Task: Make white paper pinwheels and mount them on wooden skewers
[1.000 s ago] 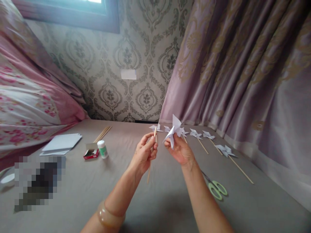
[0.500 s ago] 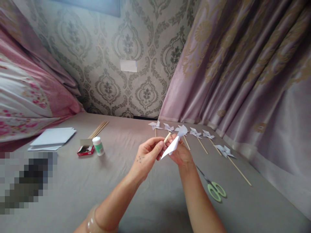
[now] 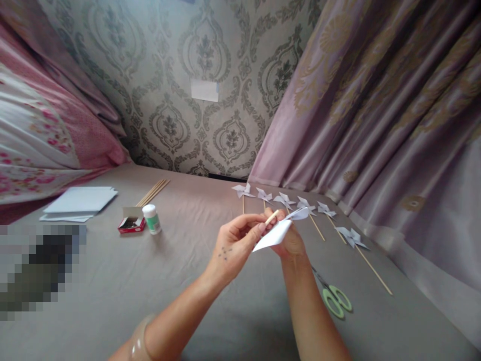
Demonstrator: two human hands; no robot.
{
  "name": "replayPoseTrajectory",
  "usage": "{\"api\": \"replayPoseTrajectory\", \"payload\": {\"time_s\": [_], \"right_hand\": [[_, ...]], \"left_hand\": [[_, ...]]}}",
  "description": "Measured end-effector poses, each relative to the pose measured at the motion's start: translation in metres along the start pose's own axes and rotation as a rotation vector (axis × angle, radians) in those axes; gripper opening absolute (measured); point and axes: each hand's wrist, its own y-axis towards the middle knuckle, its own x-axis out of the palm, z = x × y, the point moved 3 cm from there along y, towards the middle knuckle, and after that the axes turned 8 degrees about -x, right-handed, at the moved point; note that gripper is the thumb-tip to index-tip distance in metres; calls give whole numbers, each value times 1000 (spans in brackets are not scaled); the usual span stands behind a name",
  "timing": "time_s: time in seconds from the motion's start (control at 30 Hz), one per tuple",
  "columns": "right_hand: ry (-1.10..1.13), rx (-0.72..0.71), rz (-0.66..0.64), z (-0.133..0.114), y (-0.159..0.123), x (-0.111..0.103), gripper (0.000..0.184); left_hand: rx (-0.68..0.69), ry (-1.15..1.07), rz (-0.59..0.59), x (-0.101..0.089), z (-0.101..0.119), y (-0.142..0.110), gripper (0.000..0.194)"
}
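My left hand (image 3: 238,245) is closed around a thin wooden stick (image 3: 272,217), whose tip pokes out past the thumb and forefinger. Right beside it, my right hand (image 3: 291,240) pinches a folded white paper pinwheel (image 3: 276,236), seen nearly edge-on. The stick's tip lies close by the pinwheel; whether they touch I cannot tell. Most of the right fingers are hidden behind the paper and the left hand. Beyond the hands, several white paper pinwheels on sticks lie in a row, the nearest pinwheel (image 3: 352,236) at the right.
Scissors with green handles (image 3: 337,301) lie by my right forearm. At the left are a stack of white paper (image 3: 78,201), several loose sticks (image 3: 154,192), an open red box (image 3: 131,224) of small dark items, and a white-and-green bottle (image 3: 151,219). A patterned wall and curtains border the grey cloth surface.
My hands have come together, bringing the stick's tip up to the pinwheel. The stick has tilted from near upright to slanting right, and the pinwheel has turned edge-on. The view has dipped slightly.
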Motion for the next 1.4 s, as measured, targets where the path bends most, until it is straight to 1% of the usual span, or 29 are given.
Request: {"api": "replayPoseTrajectory", "payload": {"time_s": [0.2,0.33,0.57,0.73,0.93,1.17,1.3,1.4], "right_hand": [[-11,-13,1,-2,0,2,35],[-5,-33,-26,-4,0,4,33],[-32,-71,-44,-5,2,4,37],[15,-105,-124,-5,2,5,26],[15,-108,-154,-4,1,3,21],[-32,-112,-128,-5,1,2,24],[-43,-111,-134,-5,1,1,26],[-43,-99,-99,-5,1,-1,29]], "left_hand": [[15,14,3,1,3,-2,21],[24,7,9,1,4,-2,18],[57,77,42,-2,4,-2,18],[47,87,29,-2,4,-2,19],[44,79,26,0,4,-3,18],[48,83,32,0,5,-3,17],[44,82,35,0,5,-2,18],[51,88,32,1,5,-2,18]]}}
